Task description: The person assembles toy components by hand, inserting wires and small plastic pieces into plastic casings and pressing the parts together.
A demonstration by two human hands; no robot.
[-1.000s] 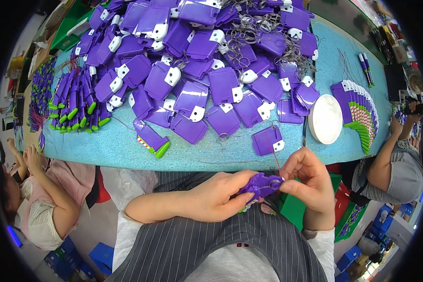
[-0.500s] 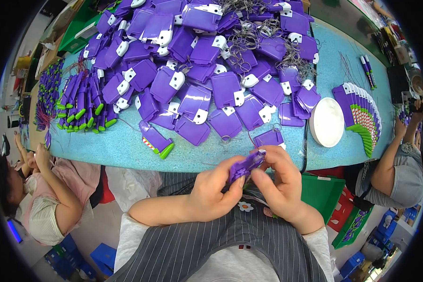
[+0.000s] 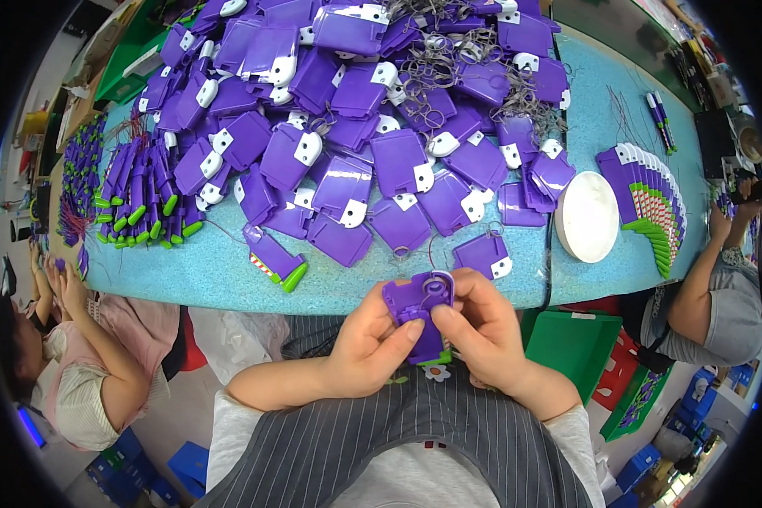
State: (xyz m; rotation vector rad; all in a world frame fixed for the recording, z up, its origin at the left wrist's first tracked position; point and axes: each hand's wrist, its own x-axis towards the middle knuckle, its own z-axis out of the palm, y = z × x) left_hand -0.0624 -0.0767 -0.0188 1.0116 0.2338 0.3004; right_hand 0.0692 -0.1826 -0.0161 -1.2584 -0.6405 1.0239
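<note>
In front of my apron, both hands hold an opened purple plastic casing (image 3: 405,295) with a green lower end. My left hand (image 3: 366,343) grips its left side, the thumb laid across the middle of the casing. At the other side my right hand (image 3: 489,339) pinches the upper right edge, thumb close below a grey coiled ring (image 3: 434,288) in the casing's top corner. The right fingertips are partly hidden behind the part. On the table just beyond lies a purple shell with a white corner (image 3: 483,252). Farther left is a purple piece with a green end and striped strip (image 3: 271,256).
A heap of purple shells (image 3: 339,182) covers the table's middle, with tangled grey coils (image 3: 436,72) on it. Green-tipped purple parts (image 3: 140,190) lie left. A white bowl (image 3: 586,218) and fanned finished-looking pieces (image 3: 643,199) stand right. Co-workers sit at both sides.
The casing has been turned from edge-on to show its inside with the coiled ring, and sits slightly lower and farther left. Both hands still hold it; the right has shifted left.
</note>
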